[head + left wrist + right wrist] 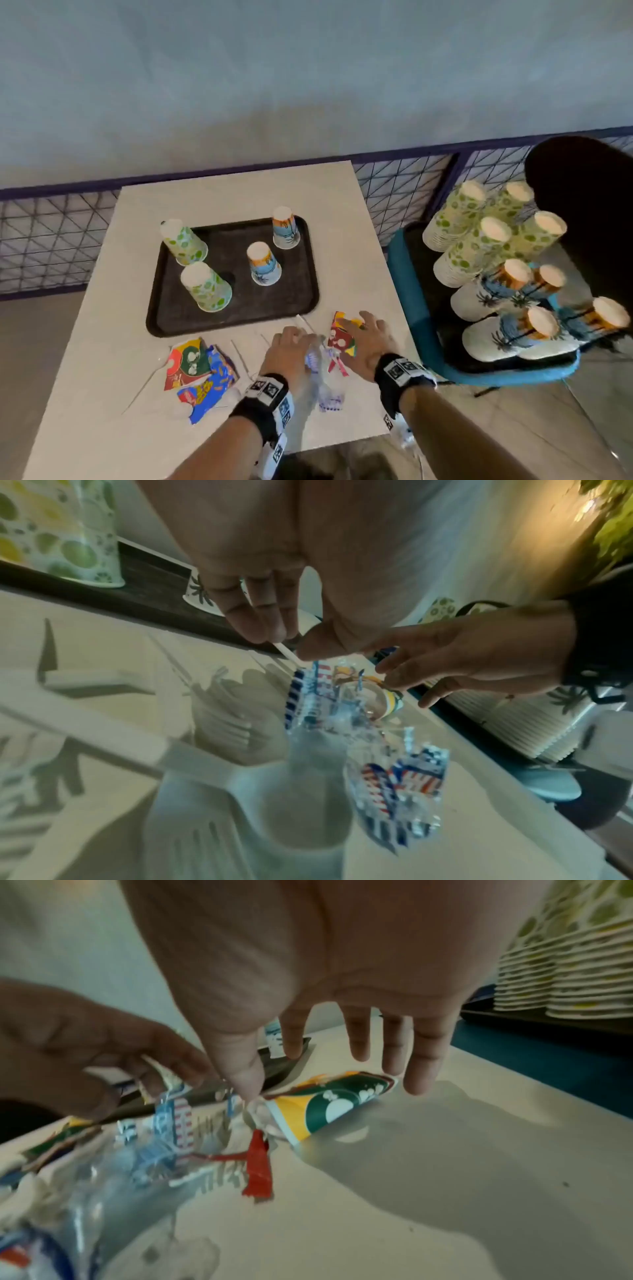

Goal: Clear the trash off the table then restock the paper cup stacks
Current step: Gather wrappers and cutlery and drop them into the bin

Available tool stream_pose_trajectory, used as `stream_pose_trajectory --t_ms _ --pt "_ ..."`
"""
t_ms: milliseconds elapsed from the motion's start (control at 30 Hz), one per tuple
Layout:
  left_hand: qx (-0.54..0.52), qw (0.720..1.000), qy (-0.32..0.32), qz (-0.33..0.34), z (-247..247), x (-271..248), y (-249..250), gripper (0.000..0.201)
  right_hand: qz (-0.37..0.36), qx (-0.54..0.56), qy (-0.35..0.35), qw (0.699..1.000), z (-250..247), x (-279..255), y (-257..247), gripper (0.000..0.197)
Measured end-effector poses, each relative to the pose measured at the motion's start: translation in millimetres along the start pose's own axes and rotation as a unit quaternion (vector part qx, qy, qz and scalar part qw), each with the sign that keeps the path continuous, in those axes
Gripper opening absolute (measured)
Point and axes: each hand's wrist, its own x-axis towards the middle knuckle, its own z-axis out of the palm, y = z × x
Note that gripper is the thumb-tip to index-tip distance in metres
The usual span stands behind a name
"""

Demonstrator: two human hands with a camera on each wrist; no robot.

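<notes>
pale table (102,342) bears a dark tray (301,301) of upturned paper cups (205,286); near its front edge lie torn wrappers (200,371). left hand (287,349) pinches a white straw (286,651); right hand (368,337), fingers spread, hovers over a crushed cup (329,1106).

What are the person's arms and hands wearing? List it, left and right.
Both forearms are bare, with no sleeves in view. The left hand has a black wrist strap carrying a white block printed with square black-and-white marker codes, and a white strip hangs below it. The right hand wears a matching black band with the same white coded block. No gloves or rings are visible.
</notes>
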Motion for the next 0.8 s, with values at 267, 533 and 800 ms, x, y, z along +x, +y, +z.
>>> stream_pose_trajectory --t_ms 267,533,800 --pt "0.146 0.988 -0.052 0.021 -17.8 45.5 -6.9 0.092 0.033 -0.039 -0.004 0.999 23.1 -1.7 5.4 0.077" --pt "0.266 0.960 0.001 0.085 -17.3 58.8 -7.4 0.037 0.071 0.028 0.044 0.996 42.1 -22.3 13.9 0.067" --pt "0.326 0.937 0.012 0.127 -12.3 58.9 -13.2 0.027 0.073 0.098 0.071 0.990 49.2 -30.9 16.5 0.062"
